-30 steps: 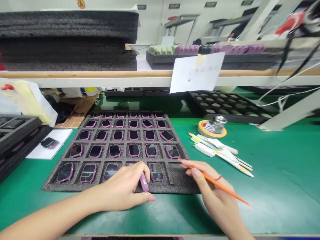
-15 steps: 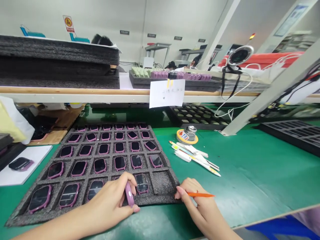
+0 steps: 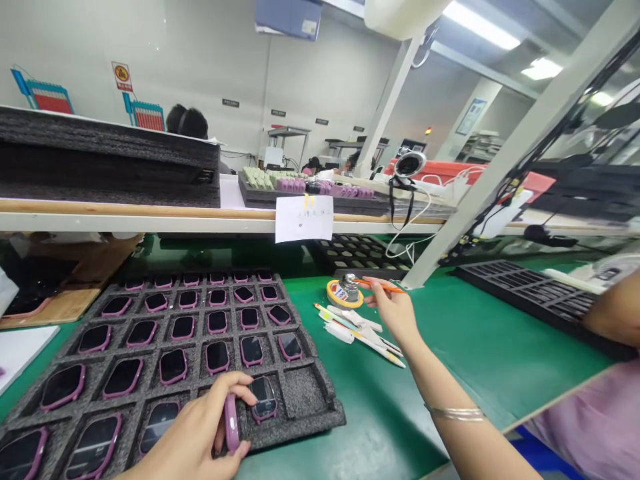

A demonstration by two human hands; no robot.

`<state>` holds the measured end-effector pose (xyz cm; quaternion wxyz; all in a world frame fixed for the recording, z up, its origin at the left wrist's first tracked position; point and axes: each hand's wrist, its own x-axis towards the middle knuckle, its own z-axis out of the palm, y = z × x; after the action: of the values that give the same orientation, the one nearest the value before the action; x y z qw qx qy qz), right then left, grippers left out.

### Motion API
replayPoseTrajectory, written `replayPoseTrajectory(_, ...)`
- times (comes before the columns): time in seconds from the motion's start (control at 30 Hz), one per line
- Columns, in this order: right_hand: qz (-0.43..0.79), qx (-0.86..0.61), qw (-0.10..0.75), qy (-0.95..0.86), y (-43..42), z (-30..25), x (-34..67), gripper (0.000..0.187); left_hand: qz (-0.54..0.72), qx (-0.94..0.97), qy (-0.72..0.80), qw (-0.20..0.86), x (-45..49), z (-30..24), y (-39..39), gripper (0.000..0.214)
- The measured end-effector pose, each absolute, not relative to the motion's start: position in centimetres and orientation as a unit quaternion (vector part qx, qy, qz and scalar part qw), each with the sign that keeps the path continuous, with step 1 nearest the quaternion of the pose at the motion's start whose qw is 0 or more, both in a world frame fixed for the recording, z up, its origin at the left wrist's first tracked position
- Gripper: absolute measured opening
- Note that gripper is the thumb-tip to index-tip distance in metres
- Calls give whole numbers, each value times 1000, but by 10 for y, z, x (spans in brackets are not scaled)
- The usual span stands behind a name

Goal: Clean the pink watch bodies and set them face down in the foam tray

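Gripping a slim pink smartwatch (image 3: 231,423) edge-on in the left hand (image 3: 193,427).

"What's on the surface (image 3: 450,353) in front of the person?"

"A foam tray (image 3: 303,393) lies to the left, with smartwatches (image 3: 217,357) set in rows in its cells. To its right is a pile of pens (image 3: 357,330). Behind the pile, a bottle (image 3: 350,287) stands in a roll of tape (image 3: 337,295)."

"And the hands?"

"The left hand (image 3: 193,427) is at the tray's near edge, holding a slim watch part (image 3: 231,421) just beside one watch. The right hand (image 3: 393,307) is above the surface, right of the pile, pinching a thin stick (image 3: 383,286)."

"Further back?"

"A shelf (image 3: 200,221) runs behind the tray, with stacked foam sheets (image 3: 110,160) on its left. A paper note (image 3: 304,219) hangs from its edge. A second tray (image 3: 525,293) lies far right."
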<state>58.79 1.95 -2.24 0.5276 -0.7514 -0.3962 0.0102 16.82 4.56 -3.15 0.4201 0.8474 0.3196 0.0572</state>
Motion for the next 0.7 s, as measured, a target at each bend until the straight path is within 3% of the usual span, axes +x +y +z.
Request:
replayPoseTrajectory(0.13, 5, -781, 507, -365, 36, -26, 603, 28, 53, 846, 326, 420, 169, -32, 47, 47)
replayPoseTrajectory(0.3, -9, -810, 478, -340, 39, -28, 602, 27, 104, 823, 316, 460, 172, -24, 43, 60)
replayPoseTrajectory(0.7, -23, -856, 420, -300, 38, -12, 580, 28, 147, 781, 333, 508, 174, -16, 39, 48)
